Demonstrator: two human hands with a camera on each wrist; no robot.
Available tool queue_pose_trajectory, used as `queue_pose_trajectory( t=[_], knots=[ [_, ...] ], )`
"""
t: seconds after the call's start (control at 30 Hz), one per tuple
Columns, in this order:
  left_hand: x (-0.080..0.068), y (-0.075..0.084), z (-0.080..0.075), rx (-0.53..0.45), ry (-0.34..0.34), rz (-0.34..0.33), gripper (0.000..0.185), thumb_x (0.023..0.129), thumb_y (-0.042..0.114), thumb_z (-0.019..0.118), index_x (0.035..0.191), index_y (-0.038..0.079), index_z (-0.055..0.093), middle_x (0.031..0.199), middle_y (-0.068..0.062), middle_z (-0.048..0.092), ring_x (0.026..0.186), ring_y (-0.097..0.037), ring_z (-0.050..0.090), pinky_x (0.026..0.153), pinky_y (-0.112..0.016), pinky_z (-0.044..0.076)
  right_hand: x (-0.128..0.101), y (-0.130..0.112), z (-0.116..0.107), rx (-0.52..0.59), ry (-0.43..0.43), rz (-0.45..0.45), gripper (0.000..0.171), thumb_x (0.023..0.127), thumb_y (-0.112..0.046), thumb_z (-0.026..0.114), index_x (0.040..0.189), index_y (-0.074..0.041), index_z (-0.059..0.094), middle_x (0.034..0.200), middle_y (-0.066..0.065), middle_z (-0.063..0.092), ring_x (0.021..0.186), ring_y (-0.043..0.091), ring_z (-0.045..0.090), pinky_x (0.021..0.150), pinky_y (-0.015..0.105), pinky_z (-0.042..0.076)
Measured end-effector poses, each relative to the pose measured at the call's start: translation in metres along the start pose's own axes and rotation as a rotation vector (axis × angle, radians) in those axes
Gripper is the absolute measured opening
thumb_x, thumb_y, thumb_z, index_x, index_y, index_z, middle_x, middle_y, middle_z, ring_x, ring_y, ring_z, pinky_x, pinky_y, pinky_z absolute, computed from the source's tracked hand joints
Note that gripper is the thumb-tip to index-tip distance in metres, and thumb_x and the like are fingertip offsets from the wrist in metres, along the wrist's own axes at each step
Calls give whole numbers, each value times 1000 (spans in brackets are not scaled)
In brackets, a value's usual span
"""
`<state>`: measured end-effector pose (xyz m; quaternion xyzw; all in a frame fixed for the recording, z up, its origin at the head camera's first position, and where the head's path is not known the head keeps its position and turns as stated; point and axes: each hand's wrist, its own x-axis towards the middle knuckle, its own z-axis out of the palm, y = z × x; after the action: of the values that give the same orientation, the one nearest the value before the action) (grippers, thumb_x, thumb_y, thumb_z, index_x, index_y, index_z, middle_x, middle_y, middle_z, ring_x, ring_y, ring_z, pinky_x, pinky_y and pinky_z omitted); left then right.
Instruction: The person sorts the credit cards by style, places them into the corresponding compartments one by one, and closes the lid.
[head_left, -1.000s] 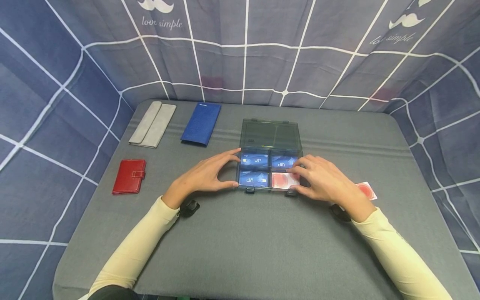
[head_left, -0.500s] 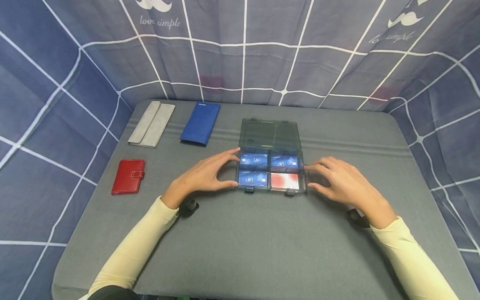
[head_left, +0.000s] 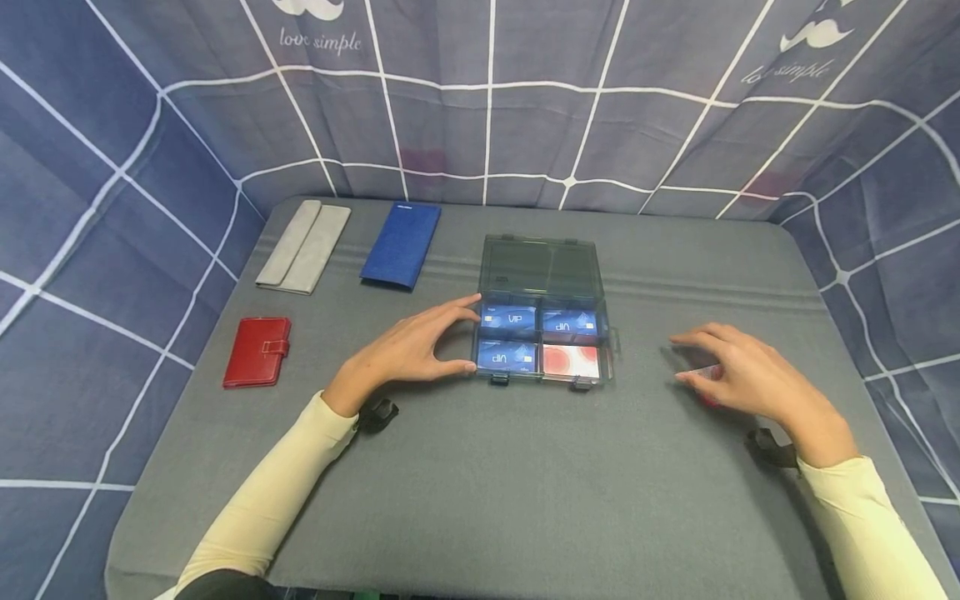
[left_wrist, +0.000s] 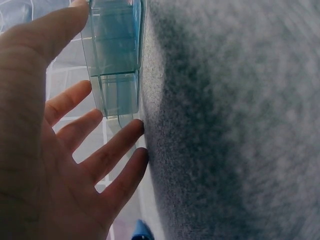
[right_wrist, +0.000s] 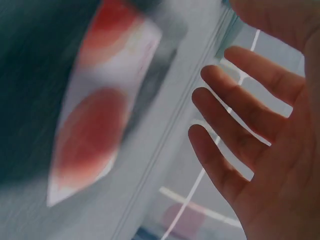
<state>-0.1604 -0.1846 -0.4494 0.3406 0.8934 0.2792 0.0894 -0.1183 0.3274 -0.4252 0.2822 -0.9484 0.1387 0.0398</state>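
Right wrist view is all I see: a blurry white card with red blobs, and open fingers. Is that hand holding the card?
Observer: No. The head view shows the right hand open above the card, which lies flat on the grey table.
Operator: Any more such cards?
Observer: One matching card sits in the near-right compartment of a clear box; three blue cards fill the rest.
Operator: And the other hand?
Observer: The left hand rests against the box's left side.
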Motion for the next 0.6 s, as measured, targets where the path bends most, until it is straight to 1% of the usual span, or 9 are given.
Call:
queue_pose_trajectory(
  t=[0.07,0.17,0.23,0.33,0.4,0.5,0.6],
  knots=[
    [0,0,0,1,0,1,74,95,58,78,153,17,56,177,7,28,158,-24,37,121,-57,40,-7,8,0,14,-11,10,55,80,-20,95,130,-11,75,122,12,72,101,28,72,86,55,53],
    [0,-1,-1,0,3,-2,74,95,59,77,153,18,56,177,8,27,158,-24,37,120,-58,40,-17,20,1,23,-13,20,54,77,-19,97,127,-12,76,121,11,73,113,34,69,91,49,49],
    [0,-1,-1,-2,5,-1,74,95,59,77,153,18,56,177,8,28,158,-24,37,120,-58,41,-23,29,3,19,-3,16,56,73,-20,99,124,-13,77,119,10,73,110,33,68,89,42,47],
    [1,-2,-1,-2,6,1,74,95,59,77,153,18,55,177,8,27,158,-24,37,120,-58,41,-32,40,5,18,31,-3,59,64,-20,103,118,-13,80,111,7,72,100,27,67,85,30,43],
    [1,-2,-1,1,2,1,74,95,59,77,154,18,55,177,8,27,159,-24,37,120,-58,40,-37,46,6,21,51,-32,62,58,-17,105,114,-11,80,107,5,71,97,24,65,86,23,41],
    [1,-2,0,3,-5,-4,75,95,60,76,154,18,55,177,9,26,159,-24,37,121,-58,40,-43,54,7,46,52,-62,65,53,-13,106,113,-9,80,108,3,70,100,16,60,92,12,35],
    [1,-2,0,1,-9,-7,76,95,60,77,154,18,55,177,9,26,159,-24,37,121,-58,40,-49,61,7,76,35,-57,69,53,-10,106,116,-10,79,111,3,68,107,4,52,95,5,28]
  ],
)
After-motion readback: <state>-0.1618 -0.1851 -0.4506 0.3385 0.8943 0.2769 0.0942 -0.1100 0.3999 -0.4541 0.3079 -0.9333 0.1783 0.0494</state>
